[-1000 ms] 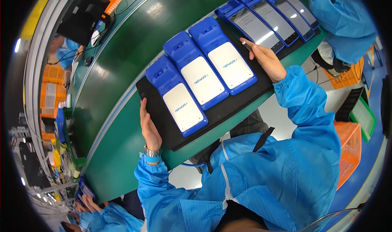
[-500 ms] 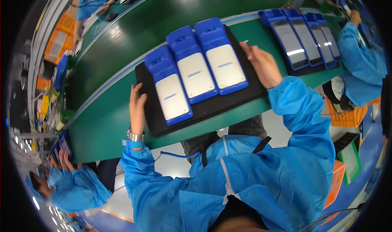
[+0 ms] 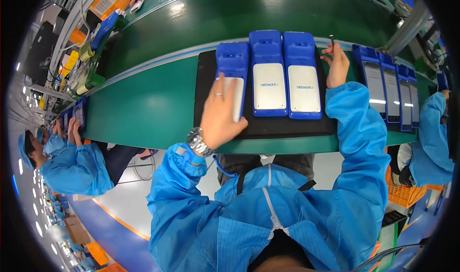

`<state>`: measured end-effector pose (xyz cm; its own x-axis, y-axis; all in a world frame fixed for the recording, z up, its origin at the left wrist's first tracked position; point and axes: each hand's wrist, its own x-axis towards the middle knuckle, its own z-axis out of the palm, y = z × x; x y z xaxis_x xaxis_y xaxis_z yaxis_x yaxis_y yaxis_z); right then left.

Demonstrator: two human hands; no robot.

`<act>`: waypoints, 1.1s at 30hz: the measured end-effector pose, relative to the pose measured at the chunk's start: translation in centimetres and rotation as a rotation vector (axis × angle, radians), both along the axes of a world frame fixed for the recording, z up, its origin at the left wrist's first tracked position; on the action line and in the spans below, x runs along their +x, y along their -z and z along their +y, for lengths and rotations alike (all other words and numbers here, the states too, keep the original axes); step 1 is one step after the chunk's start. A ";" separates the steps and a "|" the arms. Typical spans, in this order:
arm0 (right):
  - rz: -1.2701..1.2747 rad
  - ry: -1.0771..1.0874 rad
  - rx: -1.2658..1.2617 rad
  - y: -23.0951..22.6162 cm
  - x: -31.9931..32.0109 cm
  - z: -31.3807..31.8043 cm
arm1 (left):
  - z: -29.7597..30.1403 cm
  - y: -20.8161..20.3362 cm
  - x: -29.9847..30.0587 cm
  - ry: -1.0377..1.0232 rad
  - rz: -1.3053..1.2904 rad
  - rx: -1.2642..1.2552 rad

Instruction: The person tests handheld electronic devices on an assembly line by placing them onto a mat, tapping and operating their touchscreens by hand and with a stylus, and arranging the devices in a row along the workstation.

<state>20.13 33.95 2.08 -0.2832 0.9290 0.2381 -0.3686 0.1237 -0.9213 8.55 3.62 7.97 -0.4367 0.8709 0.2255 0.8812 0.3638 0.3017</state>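
Three blue handheld terminals with white back panels lie side by side on a black foam mat point(image 3: 268, 130): a left one point(image 3: 233, 56), a middle one point(image 3: 269, 99) and a right one point(image 3: 304, 102). My left hand point(image 3: 219, 114) rests over the white panel of the left terminal, fingers stretched out and thumb apart, hiding much of it. Beside the far right corner of the mat, my right hand point(image 3: 338, 66) is raised. Between its fingertips is a small thin dark stick-like tool point(image 3: 331, 40) with a light tip; its exact kind is unclear.
Several blue terminals with dark screens point(image 3: 375, 87) stand in a row to the right on the green bench point(image 3: 143, 92). A metal post point(image 3: 407, 30) rises behind them. Co-workers in blue smocks sit at left point(image 3: 79, 169) and right point(image 3: 431, 138). A green surface point(image 3: 215, 18) runs behind the bench.
My left hand has moved from beside the mat onto the left terminal. My right hand still holds the thin tool, with its fingers now pointing more upward. The view has turned.
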 end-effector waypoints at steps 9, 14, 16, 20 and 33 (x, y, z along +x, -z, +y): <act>-0.031 -0.039 -0.074 0.0 0.1 1.9 | 2.9 -1.5 -4.2 -0.264 0.228 -0.225; -0.055 -0.034 -0.117 -0.8 0.7 2.3 | 2.7 -2.2 -7.0 -0.234 -0.512 -0.034; -0.062 -0.029 -0.117 -1.1 0.7 2.1 | 2.8 -2.6 -6.9 -0.114 -1.328 0.223; -0.048 -0.042 -0.112 -1.5 1.3 2.6 | 2.5 -0.6 -7.9 -0.208 -1.705 0.446; -0.052 -0.031 -0.106 -0.6 0.5 2.7 | 5.5 1.1 -9.0 -0.361 -1.435 0.461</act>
<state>20.61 36.67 2.72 -0.3214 0.9390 0.1227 -0.3217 0.0135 -0.9467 -0.49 9.16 6.91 -0.6781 0.6506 -0.3421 -0.3465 0.1275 0.9294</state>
